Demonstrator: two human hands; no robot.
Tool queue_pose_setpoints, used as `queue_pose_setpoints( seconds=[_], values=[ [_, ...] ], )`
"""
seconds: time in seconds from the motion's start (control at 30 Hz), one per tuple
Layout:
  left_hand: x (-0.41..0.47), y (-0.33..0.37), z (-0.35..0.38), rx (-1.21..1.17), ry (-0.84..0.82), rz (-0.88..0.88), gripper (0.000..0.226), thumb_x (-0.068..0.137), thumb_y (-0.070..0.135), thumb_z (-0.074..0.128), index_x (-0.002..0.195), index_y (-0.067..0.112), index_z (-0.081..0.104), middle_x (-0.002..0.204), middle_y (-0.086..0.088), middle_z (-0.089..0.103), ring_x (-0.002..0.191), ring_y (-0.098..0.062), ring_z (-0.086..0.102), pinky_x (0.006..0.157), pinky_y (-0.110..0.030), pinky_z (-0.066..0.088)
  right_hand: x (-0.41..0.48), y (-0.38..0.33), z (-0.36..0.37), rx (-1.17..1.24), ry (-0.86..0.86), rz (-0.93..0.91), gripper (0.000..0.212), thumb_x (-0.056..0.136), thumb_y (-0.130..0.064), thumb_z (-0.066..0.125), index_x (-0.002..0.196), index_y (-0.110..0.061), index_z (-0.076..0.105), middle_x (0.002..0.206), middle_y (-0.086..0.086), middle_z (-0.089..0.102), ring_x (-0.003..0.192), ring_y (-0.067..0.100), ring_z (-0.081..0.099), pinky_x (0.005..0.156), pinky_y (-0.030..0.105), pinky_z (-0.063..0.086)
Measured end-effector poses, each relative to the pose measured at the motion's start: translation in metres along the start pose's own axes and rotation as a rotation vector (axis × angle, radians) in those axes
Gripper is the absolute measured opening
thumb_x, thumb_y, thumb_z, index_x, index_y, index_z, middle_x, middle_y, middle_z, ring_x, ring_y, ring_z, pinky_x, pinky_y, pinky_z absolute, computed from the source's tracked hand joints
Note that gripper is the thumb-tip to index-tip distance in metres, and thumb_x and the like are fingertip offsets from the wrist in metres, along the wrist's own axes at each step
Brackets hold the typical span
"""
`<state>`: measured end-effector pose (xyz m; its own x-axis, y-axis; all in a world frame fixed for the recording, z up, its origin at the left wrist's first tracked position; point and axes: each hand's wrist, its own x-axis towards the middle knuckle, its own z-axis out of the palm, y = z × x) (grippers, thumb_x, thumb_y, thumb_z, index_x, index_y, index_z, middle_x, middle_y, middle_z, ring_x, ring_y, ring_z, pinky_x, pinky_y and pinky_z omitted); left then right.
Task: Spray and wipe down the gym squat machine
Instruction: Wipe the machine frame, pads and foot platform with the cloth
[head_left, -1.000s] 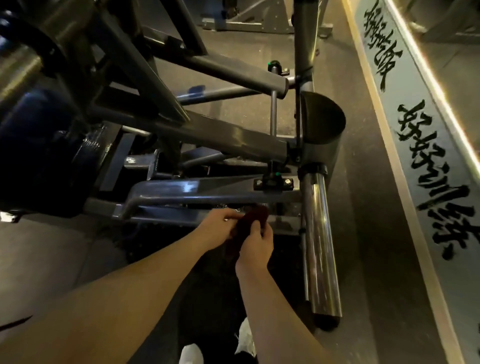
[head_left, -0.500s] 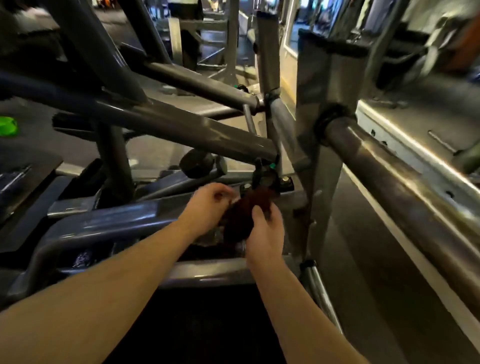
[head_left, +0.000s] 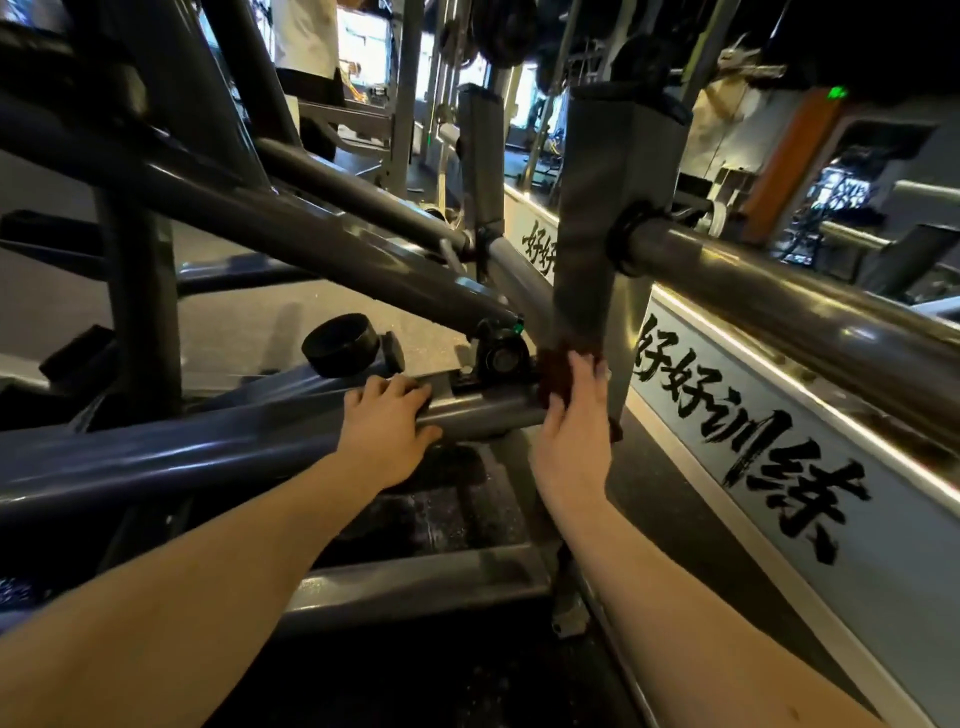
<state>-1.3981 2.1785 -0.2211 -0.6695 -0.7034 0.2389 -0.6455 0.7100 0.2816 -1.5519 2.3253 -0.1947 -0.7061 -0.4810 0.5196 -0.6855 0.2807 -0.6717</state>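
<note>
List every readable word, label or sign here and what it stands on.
"好好训练": black brush lettering on the pale wall panel at right.
"好好": same lettering farther back, the rest hidden behind the grey upright post.
Green lit sign at the back: too small to read.

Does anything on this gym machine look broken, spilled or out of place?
Nothing stands out. The left hand grips the grey bar, and the right hand holds a dark red cloth against the upright post. Pale speckles on the dark footplate below could be spray or texture; I cannot tell.
</note>
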Motion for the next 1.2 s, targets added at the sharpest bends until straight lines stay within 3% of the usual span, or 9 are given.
queue_pose_setpoints(
  seconds=[0.2, 0.33, 0.43, 0.5, 0.57, 0.77, 0.9, 1.03, 1.2],
  values=[
    [-0.009, -0.036, -0.006, -0.002, 0.013, 0.047, 0.057, 0.102, 0.051, 0.051, 0.155, 0.036, 0.037, 0.161, 0.007, 0.036, 0.145, -0.023, 0.027, 0.119, -0.048, 0.019, -0.025, -0.002, 0.056, -0.218, -0.086, 0.001, 0.07, 0.098, 0.004, 0.052, 0.159, -0.024, 0.032, 0.17, -0.006, 0.015, 0.158, 0.016, 0.01, 0.129, 0.045, 0.013],
    [-0.024, -0.076, -0.013, 0.006, 0.028, -0.126, 0.063, 0.094, 0.067, 0.053, 0.149, 0.037, 0.047, 0.157, 0.003, 0.041, 0.145, -0.026, 0.028, 0.118, -0.052, 0.022, -0.068, -0.026, 0.081, -0.247, -0.288, -0.42, 0.068, 0.094, 0.005, 0.058, 0.156, -0.018, 0.04, 0.167, -0.001, 0.025, 0.152, 0.009, 0.001, 0.124, 0.035, -0.006],
    [-0.03, -0.096, -0.011, -0.02, 0.007, -0.129, 0.067, 0.092, 0.071, 0.052, 0.15, 0.039, 0.044, 0.16, 0.003, 0.037, 0.146, -0.027, 0.025, 0.118, -0.052, 0.019, -0.052, -0.005, 0.074, -0.372, -0.374, -0.654, 0.071, 0.094, -0.003, 0.062, 0.157, -0.022, 0.037, 0.168, -0.005, 0.023, 0.155, 0.008, 0.006, 0.127, 0.036, 0.0],
    [-0.035, -0.101, -0.01, -0.037, 0.007, -0.101, 0.067, 0.093, 0.07, 0.051, 0.152, 0.039, 0.042, 0.162, 0.005, 0.035, 0.147, -0.026, 0.023, 0.118, -0.052, 0.019, -0.028, 0.021, 0.055, -0.357, -0.259, -0.522, 0.073, 0.092, -0.002, 0.062, 0.156, -0.026, 0.038, 0.168, -0.008, 0.025, 0.154, 0.009, 0.018, 0.128, 0.042, 0.017],
    [-0.038, -0.1, -0.008, -0.056, 0.028, -0.092, 0.068, 0.094, 0.069, 0.05, 0.153, 0.038, 0.041, 0.162, 0.005, 0.034, 0.147, -0.026, 0.022, 0.119, -0.051, 0.019, -0.01, 0.048, 0.035, -0.33, -0.118, -0.285, 0.069, 0.096, -0.005, 0.058, 0.157, -0.027, 0.034, 0.169, -0.008, 0.021, 0.157, 0.01, 0.013, 0.127, 0.049, 0.025],
    [-0.033, -0.103, -0.012, -0.113, 0.02, -0.103, 0.068, 0.091, 0.068, 0.056, 0.15, 0.036, 0.046, 0.157, 0.005, 0.04, 0.144, -0.027, 0.024, 0.117, -0.052, 0.021, -0.032, -0.007, 0.084, -0.07, 0.062, 0.14, 0.051, 0.108, -0.016, 0.042, 0.158, -0.021, 0.033, 0.172, -0.001, 0.004, 0.158, 0.02, -0.009, 0.129, 0.047, 0.003],
    [-0.034, -0.1, -0.01, -0.109, 0.025, -0.142, 0.067, 0.092, 0.064, 0.06, 0.151, 0.036, 0.046, 0.159, 0.003, 0.037, 0.145, -0.028, 0.022, 0.117, -0.052, 0.019, -0.082, -0.073, 0.125, 0.325, 0.012, 0.411, 0.057, 0.111, -0.018, 0.038, 0.162, -0.034, 0.018, 0.169, -0.009, -0.021, 0.156, 0.017, -0.006, 0.124, 0.033, 0.009],
    [-0.033, -0.103, -0.01, -0.108, 0.003, -0.151, 0.066, 0.092, 0.064, 0.06, 0.151, 0.038, 0.043, 0.16, 0.003, 0.033, 0.146, -0.028, 0.019, 0.118, -0.054, 0.017, -0.09, -0.08, 0.131, 0.409, -0.057, 0.39, 0.062, 0.11, -0.019, 0.041, 0.163, -0.035, 0.013, 0.167, -0.009, -0.03, 0.156, 0.015, -0.006, 0.117, 0.022, 0.007],
    [-0.038, -0.103, -0.01, -0.169, 0.002, -0.099, 0.066, 0.094, 0.061, 0.058, 0.153, 0.035, 0.043, 0.161, 0.004, 0.032, 0.147, -0.029, 0.017, 0.118, -0.054, 0.014, -0.017, -0.024, 0.092, 0.241, 0.062, 0.421, 0.059, 0.108, -0.023, 0.049, 0.162, -0.033, 0.025, 0.171, -0.009, -0.016, 0.158, 0.03, -0.004, 0.126, 0.046, 0.005]
  ],
)
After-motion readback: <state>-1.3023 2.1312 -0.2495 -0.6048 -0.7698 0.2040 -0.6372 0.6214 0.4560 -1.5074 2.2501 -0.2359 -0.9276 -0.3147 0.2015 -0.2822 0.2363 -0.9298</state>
